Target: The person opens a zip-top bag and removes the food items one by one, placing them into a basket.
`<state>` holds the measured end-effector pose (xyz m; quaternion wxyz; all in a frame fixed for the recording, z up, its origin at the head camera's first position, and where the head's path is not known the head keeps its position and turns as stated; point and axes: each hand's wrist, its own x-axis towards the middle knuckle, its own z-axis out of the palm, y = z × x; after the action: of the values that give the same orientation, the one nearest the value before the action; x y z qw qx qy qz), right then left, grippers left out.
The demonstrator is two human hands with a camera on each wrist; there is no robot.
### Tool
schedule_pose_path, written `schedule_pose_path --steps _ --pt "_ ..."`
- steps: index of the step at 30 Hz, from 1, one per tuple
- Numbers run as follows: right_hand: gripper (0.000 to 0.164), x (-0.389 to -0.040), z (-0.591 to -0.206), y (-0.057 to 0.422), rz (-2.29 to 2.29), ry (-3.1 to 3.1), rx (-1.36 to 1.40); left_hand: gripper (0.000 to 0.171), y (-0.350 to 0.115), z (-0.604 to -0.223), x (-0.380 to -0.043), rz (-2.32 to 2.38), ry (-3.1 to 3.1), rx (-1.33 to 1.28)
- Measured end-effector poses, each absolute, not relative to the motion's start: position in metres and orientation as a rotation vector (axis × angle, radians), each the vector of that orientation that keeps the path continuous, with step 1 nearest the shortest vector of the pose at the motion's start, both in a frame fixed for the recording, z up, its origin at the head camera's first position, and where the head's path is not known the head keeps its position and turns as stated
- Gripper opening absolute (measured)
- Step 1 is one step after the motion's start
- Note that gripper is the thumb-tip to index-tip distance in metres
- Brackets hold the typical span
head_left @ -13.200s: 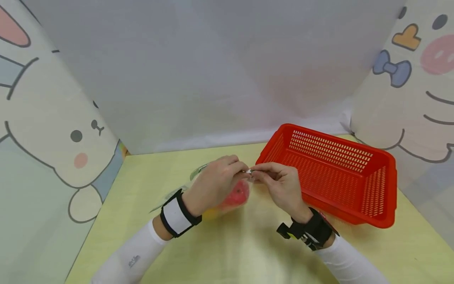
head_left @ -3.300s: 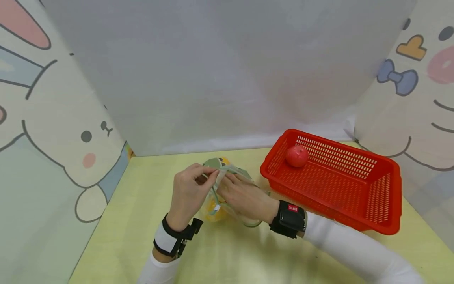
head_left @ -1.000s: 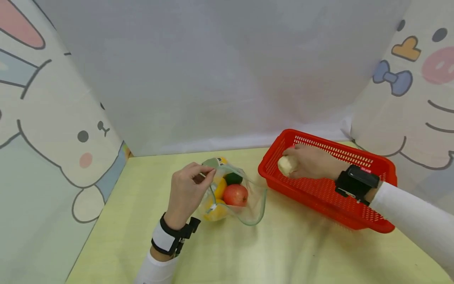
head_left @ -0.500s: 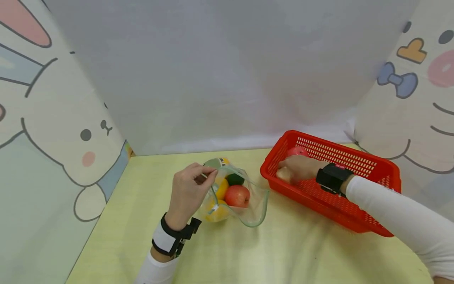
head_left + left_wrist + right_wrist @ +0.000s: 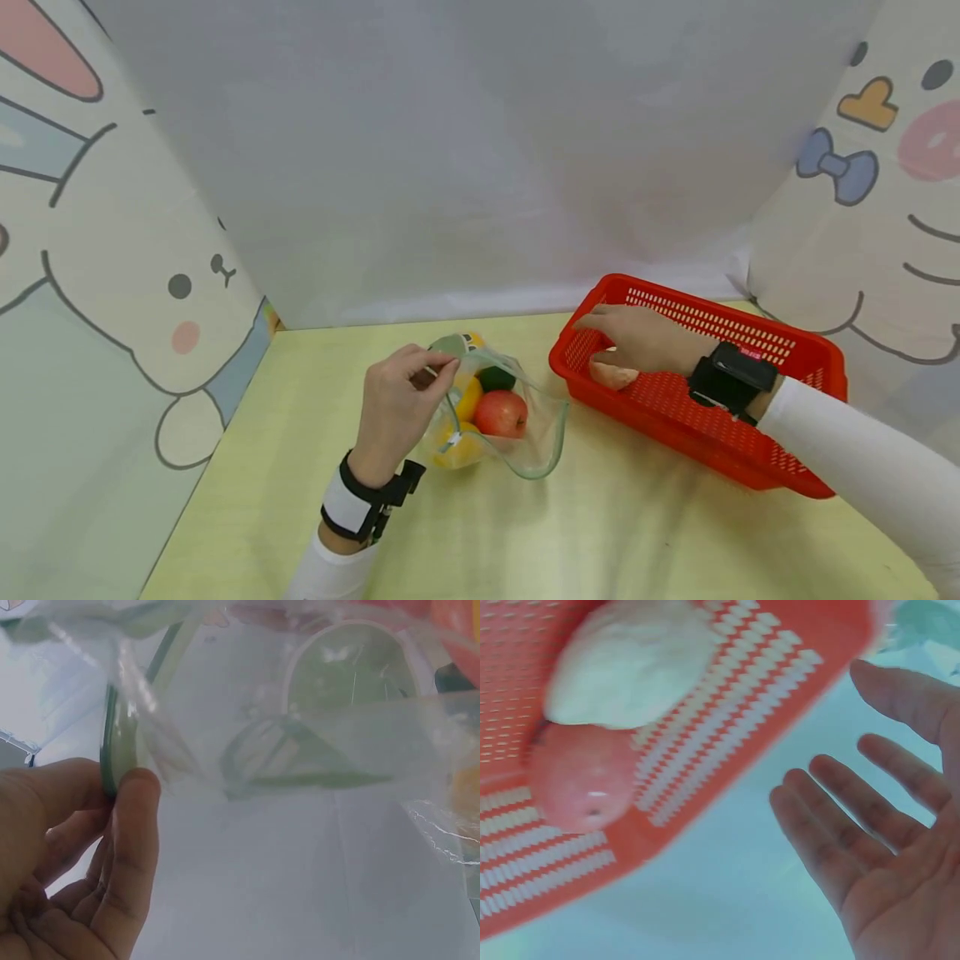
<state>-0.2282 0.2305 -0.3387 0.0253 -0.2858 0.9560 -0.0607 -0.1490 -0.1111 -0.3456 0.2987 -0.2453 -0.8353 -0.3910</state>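
My left hand (image 5: pixel 397 404) pinches the green edge of a clear plastic bag (image 5: pixel 536 454) between thumb and finger. Inside the bag lie a red apple (image 5: pixel 501 414), yellow fruit (image 5: pixel 467 400) and a dark green piece (image 5: pixel 495 378). Over the red basket (image 5: pixel 712 442), my right hand (image 5: pixel 648 340) hovers with fingers spread and holds nothing. Beneath it in the basket is a pale cream, lumpy oval thing (image 5: pixel 613 375). The right wrist view shows that pale thing (image 5: pixel 634 664) beside a pinkish-red round fruit (image 5: pixel 583 776), apart from the open palm (image 5: pixel 900 855).
The basket stands at the right of the pale yellow table (image 5: pixel 480 533), with slotted walls. A grey-white backdrop (image 5: pixel 450 167) rises behind, and cartoon-printed panels stand at left (image 5: pixel 112 333) and right (image 5: pixel 840 250).
Earlier the red fruit went into the basket from the bag. The right hand then brought the pale thing over, lowered it at the left end, and has let go. The left hand keeps its pinch.
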Motion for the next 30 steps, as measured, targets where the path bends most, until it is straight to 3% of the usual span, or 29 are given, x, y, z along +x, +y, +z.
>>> schedule_pose_path --steps 4,8,13,18,21,26,30 --pt "0.046 -0.198 -0.316 0.202 -0.207 3.039 -0.953 0.006 -0.113 -0.347 -0.149 -1.046 -2.214 -0.652" --pt "0.035 -0.167 -0.309 0.175 -0.27 3.131 -1.279 0.007 -0.115 -0.347 -0.149 -1.039 -2.212 -0.641" --pt "0.029 -0.141 -0.32 0.142 -0.344 3.059 -1.731 0.005 -0.119 -0.346 -0.148 -1.027 -2.212 -0.619" --pt "0.027 -0.137 -0.343 0.113 0.053 3.029 -1.996 0.004 -0.121 -0.346 -0.147 -1.03 -2.211 -0.611" --pt "0.029 -0.141 -0.356 0.1 0.311 3.036 -1.938 0.005 -0.122 -0.346 -0.146 -1.038 -2.213 -0.611" --pt "0.031 -0.155 -0.373 0.081 0.279 2.988 -1.568 0.005 -0.122 -0.347 -0.146 -1.047 -2.209 -0.614" --pt "0.031 -0.167 -0.389 0.074 0.287 2.988 -1.429 0.005 -0.121 -0.347 -0.146 -1.05 -2.204 -0.615"
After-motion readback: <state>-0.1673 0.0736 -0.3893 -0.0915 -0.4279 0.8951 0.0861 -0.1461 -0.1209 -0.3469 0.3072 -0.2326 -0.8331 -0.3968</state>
